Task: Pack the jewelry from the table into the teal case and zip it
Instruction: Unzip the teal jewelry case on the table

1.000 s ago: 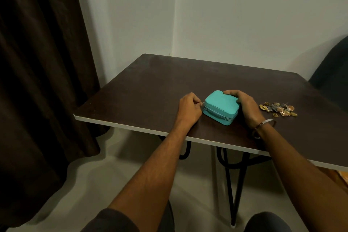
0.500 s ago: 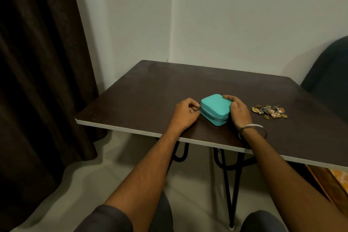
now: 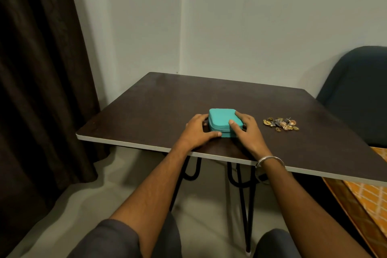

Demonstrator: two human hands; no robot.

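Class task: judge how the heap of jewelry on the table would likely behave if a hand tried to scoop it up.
The jewelry is many small loose pieces, so it would probably scatter rather than lift together. Lying flat on the table, the pieces look hard to pinch.

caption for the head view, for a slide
Both hands, left hand and right hand, grip the closed teal case on the dark table; the jewelry pile lies unpacked beside it.

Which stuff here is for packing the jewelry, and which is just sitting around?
For the job: teal case, closed; jewelry pile to its right; left hand and right hand, both holding the case.

Just there: table, dark chair, curtain, orange cloth.
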